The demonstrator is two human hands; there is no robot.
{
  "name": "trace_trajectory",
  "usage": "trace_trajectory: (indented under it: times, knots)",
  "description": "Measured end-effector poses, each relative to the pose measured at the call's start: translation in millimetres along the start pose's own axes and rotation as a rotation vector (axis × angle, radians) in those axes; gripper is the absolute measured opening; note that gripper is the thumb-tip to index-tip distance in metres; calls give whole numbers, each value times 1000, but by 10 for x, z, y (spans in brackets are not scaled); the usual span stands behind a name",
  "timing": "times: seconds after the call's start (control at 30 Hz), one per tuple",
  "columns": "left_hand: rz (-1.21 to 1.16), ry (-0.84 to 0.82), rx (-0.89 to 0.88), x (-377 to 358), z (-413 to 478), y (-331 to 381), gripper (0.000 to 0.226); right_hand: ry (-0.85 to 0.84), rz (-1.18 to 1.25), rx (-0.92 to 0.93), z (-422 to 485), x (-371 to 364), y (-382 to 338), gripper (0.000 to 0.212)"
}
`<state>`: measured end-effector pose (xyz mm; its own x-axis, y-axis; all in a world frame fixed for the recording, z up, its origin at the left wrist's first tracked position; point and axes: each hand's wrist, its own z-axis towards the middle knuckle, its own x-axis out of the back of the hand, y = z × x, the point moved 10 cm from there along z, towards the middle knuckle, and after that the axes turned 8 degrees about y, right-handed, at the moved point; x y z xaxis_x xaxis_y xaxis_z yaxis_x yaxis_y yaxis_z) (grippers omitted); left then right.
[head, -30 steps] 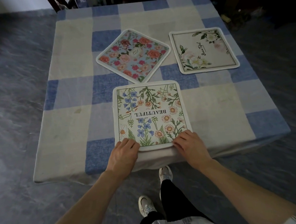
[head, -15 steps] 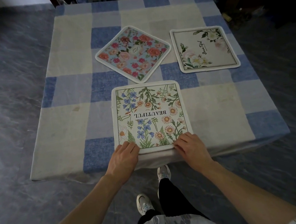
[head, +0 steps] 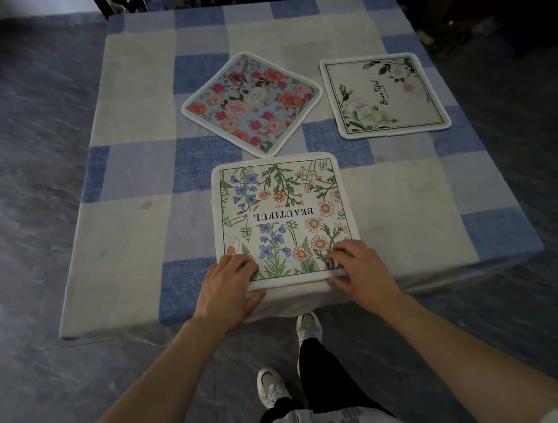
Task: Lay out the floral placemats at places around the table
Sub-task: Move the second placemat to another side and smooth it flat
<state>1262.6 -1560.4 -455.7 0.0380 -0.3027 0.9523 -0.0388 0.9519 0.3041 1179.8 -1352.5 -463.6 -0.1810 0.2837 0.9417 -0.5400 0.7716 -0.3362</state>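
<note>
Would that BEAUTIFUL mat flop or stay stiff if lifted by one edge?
Probably floppy: the BEAUTIFUL placemat looks like thin, hemmed cloth lying flat on the tablecloth. Likely light: the left hand and right hand grip only its near edge. Pushed, it may drag or bunch rather than slide.

Both bare forearms reach forward from the near side, angling slightly inward. The left hand [head: 228, 285] is palm down, 4 fingers on top of the placemat [head: 282, 211] at its near left corner, thumb under the near edge. The right hand [head: 359, 270] pinches the near right corner likewise, fingers curled, thumb beneath.
</note>
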Motion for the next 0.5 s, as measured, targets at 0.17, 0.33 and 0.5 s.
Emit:
trace_trajectory:
  times: [0.17, 0.33, 0.5]
  knots:
    - [25, -9, 98, -43, -32, -99, 50, 32, -44, -51, -3, 8, 66, 46]
    - [49, -54, 98, -100, -14, -74, 48, 12, -4, -62, 30, -34, 84, 46]
    - [-1, -27, 115, -96, -18, -61, 45, -1, -23, -48, 60, -37, 85, 51]
